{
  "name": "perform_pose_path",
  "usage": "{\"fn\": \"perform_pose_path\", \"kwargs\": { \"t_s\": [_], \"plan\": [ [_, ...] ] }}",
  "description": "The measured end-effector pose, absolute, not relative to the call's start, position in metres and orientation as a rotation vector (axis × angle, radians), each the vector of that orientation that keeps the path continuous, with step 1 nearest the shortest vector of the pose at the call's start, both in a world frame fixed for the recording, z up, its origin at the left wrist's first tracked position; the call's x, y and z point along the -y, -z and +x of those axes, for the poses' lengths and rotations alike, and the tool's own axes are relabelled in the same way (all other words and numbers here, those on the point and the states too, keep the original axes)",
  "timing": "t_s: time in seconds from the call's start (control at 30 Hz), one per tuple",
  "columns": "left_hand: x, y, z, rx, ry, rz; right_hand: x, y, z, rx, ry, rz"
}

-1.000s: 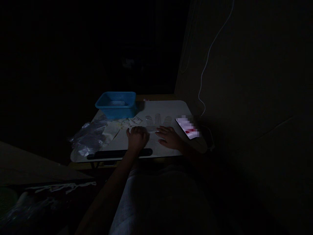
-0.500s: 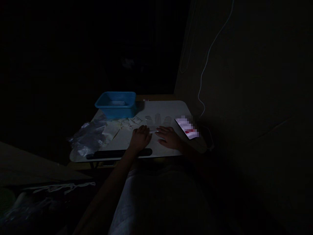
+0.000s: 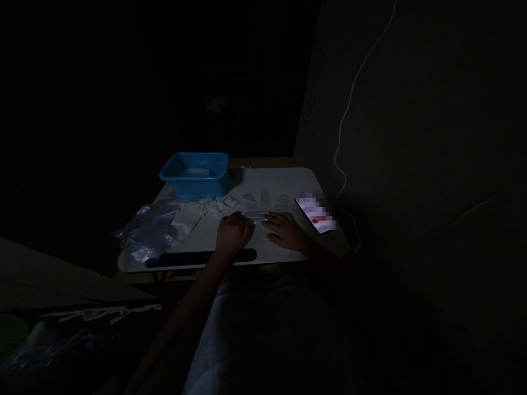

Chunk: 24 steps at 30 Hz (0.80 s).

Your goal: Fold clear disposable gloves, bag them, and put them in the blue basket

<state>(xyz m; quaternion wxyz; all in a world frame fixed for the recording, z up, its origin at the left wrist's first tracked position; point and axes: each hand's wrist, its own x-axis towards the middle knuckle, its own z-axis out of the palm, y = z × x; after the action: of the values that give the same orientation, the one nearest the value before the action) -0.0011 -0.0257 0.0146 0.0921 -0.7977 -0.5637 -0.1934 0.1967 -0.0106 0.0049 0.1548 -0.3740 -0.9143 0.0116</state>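
In the dim light a clear, thin plastic piece (image 3: 258, 215) lies on the small white folding table (image 3: 274, 176) between my hands. My left hand (image 3: 234, 233) is closed at its left end, fingers curled over it; the fingertips are partly hidden. My right hand (image 3: 286, 230) rests at the other end, fingers stretched out and lying flat, the tips touching the plastic. Just beyond them, three pale see-through plastic pieces (image 3: 265, 197) lie in a row; I cannot tell whether they join the one at my hands.
A blue plastic basin (image 3: 201, 186) with something pale inside stands back left. Crumpled clear plastic bags (image 3: 148, 230) and small flat packets (image 3: 214, 206) lie left. A lit phone (image 3: 315, 214) is at the right. A dark slot (image 3: 185, 259) runs along the front edge. A white cable (image 3: 349, 99) hangs on the right.
My left hand has curled from flatter fingers into a closed grip and shifted slightly left. The right hand stays nearly in place.
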Motion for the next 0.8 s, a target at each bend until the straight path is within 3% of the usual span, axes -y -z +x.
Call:
{"fn": "perform_pose_path", "kwargs": {
  "t_s": [0.3,0.57,0.8],
  "plan": [
    [0.031,-0.022,-0.001,1.844,0.559,-2.232,0.010,-0.004,0.197,2.625,-0.028,-1.076],
    [0.018,-0.006,-0.004,1.663,0.493,-2.520,0.011,-0.005,0.196,2.632,-0.039,-1.090],
    [0.019,-0.006,-0.008,1.619,0.673,-2.575,0.012,-0.008,0.201,2.454,-0.094,-1.086]
  ]
}}
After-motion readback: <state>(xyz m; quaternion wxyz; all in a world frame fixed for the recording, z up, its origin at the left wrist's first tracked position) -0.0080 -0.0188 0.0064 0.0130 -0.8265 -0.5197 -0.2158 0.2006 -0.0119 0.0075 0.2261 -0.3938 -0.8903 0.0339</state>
